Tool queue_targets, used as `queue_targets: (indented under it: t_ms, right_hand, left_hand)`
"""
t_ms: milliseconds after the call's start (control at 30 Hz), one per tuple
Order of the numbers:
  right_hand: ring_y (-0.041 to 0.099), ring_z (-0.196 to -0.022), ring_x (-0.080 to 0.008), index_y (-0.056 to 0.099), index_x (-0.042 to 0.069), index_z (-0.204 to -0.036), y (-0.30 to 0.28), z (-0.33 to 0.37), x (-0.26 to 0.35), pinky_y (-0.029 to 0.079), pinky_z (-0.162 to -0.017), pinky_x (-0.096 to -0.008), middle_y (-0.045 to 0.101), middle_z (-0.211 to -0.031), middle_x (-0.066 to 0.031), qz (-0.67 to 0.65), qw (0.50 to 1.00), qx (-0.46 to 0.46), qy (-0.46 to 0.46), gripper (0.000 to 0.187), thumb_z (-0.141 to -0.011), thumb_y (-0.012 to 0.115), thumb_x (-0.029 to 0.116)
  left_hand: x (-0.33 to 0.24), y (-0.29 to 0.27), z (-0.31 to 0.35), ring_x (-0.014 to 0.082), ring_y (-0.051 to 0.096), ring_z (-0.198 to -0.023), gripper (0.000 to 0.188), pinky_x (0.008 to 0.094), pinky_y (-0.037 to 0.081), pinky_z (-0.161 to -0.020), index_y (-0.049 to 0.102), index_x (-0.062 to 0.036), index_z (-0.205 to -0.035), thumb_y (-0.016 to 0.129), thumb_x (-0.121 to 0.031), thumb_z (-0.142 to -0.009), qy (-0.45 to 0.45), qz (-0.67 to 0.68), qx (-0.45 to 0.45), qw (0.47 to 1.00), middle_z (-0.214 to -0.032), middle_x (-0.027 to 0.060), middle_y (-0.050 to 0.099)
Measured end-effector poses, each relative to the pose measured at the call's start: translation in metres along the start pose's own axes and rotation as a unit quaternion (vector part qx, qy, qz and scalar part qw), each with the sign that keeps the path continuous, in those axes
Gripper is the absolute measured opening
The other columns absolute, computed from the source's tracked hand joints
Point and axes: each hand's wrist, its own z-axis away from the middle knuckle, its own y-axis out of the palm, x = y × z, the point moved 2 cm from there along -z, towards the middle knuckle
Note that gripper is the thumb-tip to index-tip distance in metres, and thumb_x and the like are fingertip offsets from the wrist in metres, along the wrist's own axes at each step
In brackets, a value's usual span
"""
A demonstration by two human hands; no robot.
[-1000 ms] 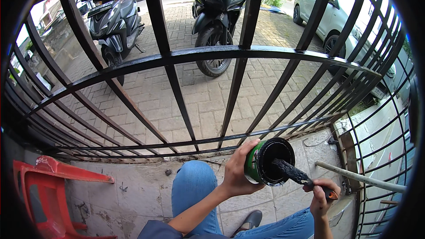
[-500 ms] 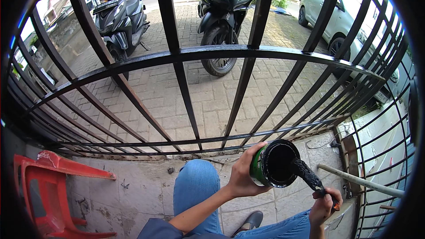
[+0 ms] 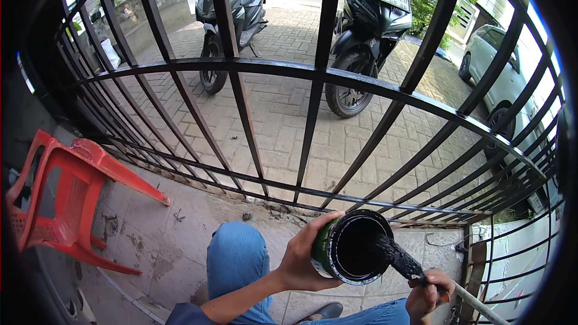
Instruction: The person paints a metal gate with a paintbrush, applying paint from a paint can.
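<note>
I'm apparently loading the brush (image 3: pixel 402 259), my right hand (image 3: pixel 427 296) gripping it with its black-coated end at the mouth of the paint can (image 3: pixel 330 248) my left hand (image 3: pixel 303 262) is clasping, and the next move is likely calling for a steady can.

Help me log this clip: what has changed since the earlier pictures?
The brush has drawn from mid-mouth of the can toward its right side. The view has swung left, so the motorbikes appear farther right. Nothing was grasped or released: the left hand still holds the can, the right hand the brush.
</note>
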Motion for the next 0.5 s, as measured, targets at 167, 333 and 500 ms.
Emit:
queue_targets:
  t_ms: [167,333,500]
  right_hand:
    - [0.052,-0.059,-0.0192,0.049,0.0,-0.083,0.017,-0.013,0.006,0.043,-0.05,-0.0253,0.052,-0.07,-0.0134,-0.009,1.0,-0.005,0.015,0.021,-0.075,0.058,0.017]
    - [0.058,-0.062,-0.0228,0.056,-0.009,-0.088,0.039,-0.03,0.038,0.051,-0.055,-0.0294,0.059,-0.069,-0.0161,0.007,0.984,0.079,-0.158,0.012,-0.08,0.052,-0.001]
    - [0.058,-0.059,-0.0222,0.056,-0.009,-0.087,0.054,-0.031,0.048,0.05,-0.055,-0.0277,0.058,-0.066,-0.0162,0.039,0.977,0.117,-0.176,0.018,-0.081,0.053,0.008]
  left_hand:
    - [0.003,-0.011,-0.003,0.0306,0.052,-0.108,0.093,0.037,0.043,-0.092,0.034,-0.0059,-0.128,0.081,-0.018,-0.049,0.013,-0.03,-0.011,0.999,-0.12,0.0149,0.049]
    - [-0.017,-0.015,-0.01,0.027,0.05,-0.113,0.096,0.0337,0.041,-0.095,0.032,-0.0012,-0.128,0.084,-0.016,-0.048,0.033,-0.015,0.002,0.999,-0.122,0.017,0.048]
    - [-0.015,-0.028,0.005,0.0283,0.051,-0.111,0.095,0.0336,0.041,-0.094,0.034,-0.0014,-0.127,0.084,-0.017,-0.048,0.041,0.01,-0.039,0.998,-0.121,0.0171,0.049]
